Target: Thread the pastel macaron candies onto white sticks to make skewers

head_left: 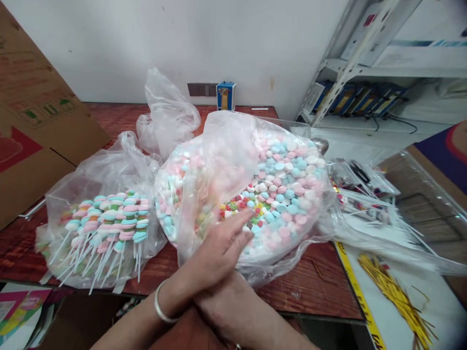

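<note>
My left hand [225,243], with a white bangle [159,306] on its wrist, reaches over the near edge of a wide heap of candies. Its fingers are stretched out and the thumb stands apart; nothing shows in them. Small multicoloured ring candies [239,203] lie by its fingertips. Around them are pastel pink, blue and white button-shaped candies [280,194], in and under a clear plastic bag [229,141]. My right hand [228,299] crosses beneath my left wrist, its fingers hidden. Left of the heap, candy skewers [124,214] on white sticks lie on a plastic bag.
A cardboard box [40,107] stands at left on the red-brown table [314,282]. A small blue box [226,96] is against the wall. Gold twist ties [397,296] lie on a white surface at right, below a metal shelf [343,87]. A clear plastic bin [423,194] stands at far right.
</note>
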The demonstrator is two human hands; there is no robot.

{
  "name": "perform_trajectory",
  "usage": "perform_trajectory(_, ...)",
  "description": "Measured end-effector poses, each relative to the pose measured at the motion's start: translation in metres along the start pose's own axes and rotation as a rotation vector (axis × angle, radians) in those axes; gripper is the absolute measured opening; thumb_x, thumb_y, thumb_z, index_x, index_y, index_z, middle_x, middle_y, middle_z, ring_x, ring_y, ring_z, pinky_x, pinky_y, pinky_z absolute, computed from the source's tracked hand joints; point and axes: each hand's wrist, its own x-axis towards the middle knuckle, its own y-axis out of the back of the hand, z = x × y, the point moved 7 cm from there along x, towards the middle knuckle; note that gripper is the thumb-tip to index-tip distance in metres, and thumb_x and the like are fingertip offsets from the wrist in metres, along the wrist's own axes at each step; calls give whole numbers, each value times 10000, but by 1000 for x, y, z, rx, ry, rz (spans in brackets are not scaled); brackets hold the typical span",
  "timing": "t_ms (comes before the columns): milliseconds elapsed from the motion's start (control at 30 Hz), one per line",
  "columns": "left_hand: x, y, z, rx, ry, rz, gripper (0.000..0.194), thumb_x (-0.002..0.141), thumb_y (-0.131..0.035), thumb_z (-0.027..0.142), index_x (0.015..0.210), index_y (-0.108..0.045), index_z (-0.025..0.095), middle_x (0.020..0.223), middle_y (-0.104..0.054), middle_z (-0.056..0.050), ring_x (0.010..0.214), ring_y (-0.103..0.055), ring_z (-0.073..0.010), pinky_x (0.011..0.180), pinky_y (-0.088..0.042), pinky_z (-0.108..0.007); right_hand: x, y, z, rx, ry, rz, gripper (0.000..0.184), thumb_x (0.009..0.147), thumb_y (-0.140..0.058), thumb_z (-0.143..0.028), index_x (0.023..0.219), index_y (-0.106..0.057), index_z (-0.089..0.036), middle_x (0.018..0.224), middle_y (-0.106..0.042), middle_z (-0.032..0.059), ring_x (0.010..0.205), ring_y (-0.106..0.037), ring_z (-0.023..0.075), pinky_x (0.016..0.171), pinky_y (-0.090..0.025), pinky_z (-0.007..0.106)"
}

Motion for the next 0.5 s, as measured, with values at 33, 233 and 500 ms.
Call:
perform_trajectory(33,3,2,-11,68,14,99,426,1003,-481,269,1413,-554,177,1428,-606,-113,1328,-554,-252,1121,-452,-439,-3,2,1,34,16,-29,116,972,-566,-253,989,-679,-269,906,-743,-25,784,-647,159,712,-505,260)
perform_trajectory(233,-24,39,-73,390,186,549,334,994,-483,299,1228,-669,149,1183,-721,-141,1149,-642,-286,999,-517,-457,-6,43,51,-94,-228,167,238,1014,-434,-150,1079,-663,-143,935,-733,87,851,-656,200,756,-465,308)
perform_trajectory(500,-51,89,-116,360,361,734,417,945,-565,356,1297,-635,145,1318,-662,-155,1275,-578,-307,1116,-417,-481,13,28,84,-152,-459,-100,132,903,-610,-111,883,-708,-196,923,-687,72,904,-618,242,784,-452,350)
